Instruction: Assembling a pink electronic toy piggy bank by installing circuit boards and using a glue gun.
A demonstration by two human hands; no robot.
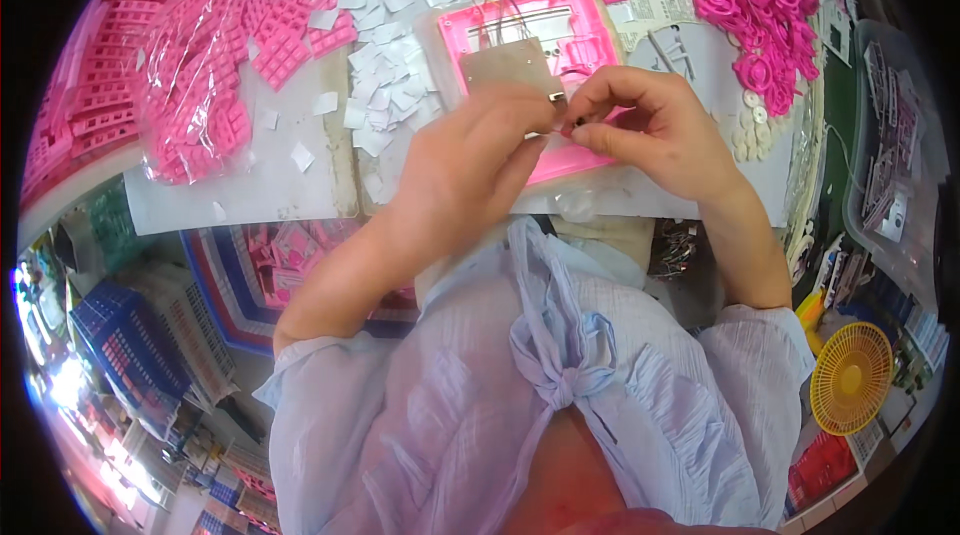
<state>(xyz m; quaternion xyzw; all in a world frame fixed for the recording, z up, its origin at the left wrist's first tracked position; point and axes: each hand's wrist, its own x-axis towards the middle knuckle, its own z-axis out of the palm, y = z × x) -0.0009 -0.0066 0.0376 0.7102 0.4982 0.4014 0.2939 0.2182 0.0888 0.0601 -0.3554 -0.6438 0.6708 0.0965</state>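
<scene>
My left hand and my right hand meet over a pink plastic housing on the table. Right thumb and index finger pinch a small dark part. The left fingers are closed near it, and whatever they hold is hidden and slightly smeared by motion. Under my left fingers a flat grey-brown board rests over the housing, with a small metal piece at its right edge. Thin wires rise from the board's far side.
Small white squares are scattered left of the housing. Bagged pink keypads fill the far left. Coiled magenta cords and pale round discs lie to the right. A clear bin and yellow basket stand at the right.
</scene>
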